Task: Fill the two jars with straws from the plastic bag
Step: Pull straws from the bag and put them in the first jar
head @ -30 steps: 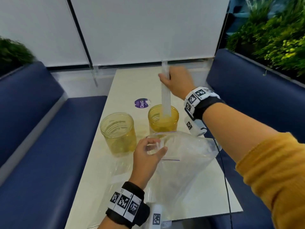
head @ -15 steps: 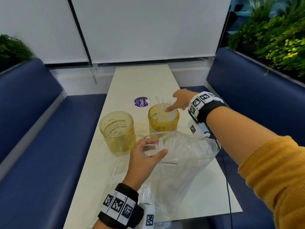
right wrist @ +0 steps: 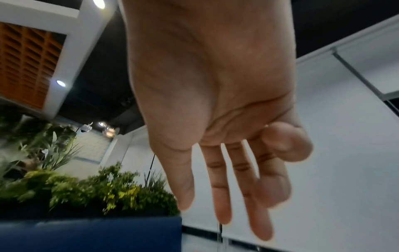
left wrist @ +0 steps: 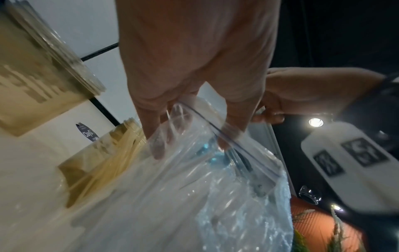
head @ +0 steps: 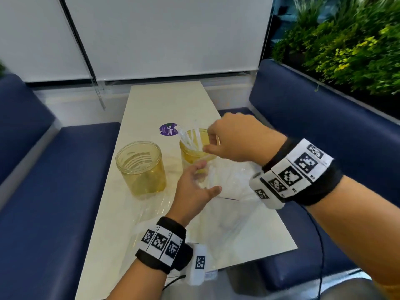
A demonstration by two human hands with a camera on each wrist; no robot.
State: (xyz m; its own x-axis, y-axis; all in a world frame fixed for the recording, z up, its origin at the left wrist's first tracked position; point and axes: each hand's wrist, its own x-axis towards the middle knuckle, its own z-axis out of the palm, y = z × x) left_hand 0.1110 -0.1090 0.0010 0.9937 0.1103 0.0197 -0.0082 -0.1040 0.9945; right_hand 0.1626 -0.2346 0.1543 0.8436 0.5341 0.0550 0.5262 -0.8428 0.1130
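Two yellow-tinted clear jars stand on the pale table [head: 164, 105]. The left jar [head: 140, 167] is empty. The right jar [head: 190, 154] holds a bunch of white straws [head: 189, 137] that lean left above its rim. In front of the jars lies the clear plastic bag [head: 229, 204] with more straws inside. My left hand [head: 207, 178] pinches the bag's near rim and holds the mouth wide; its fingers [left wrist: 155, 139] reach inside the bag [left wrist: 194, 196]. My right hand [head: 211, 141] hovers empty between the right jar and the bag mouth, its fingers [right wrist: 224, 196] straight.
A round purple sticker [head: 168, 129] lies on the table behind the jars. Blue bench seats [head: 54, 191] run along both long sides of the table. A planter with green plants [head: 346, 50] sits behind the right bench. White blinds close off the far end.
My right hand lowered a bundle of straws into the right jar, let go, and has drawn back toward the bag mouth. The left hand kept its hold on the bag.
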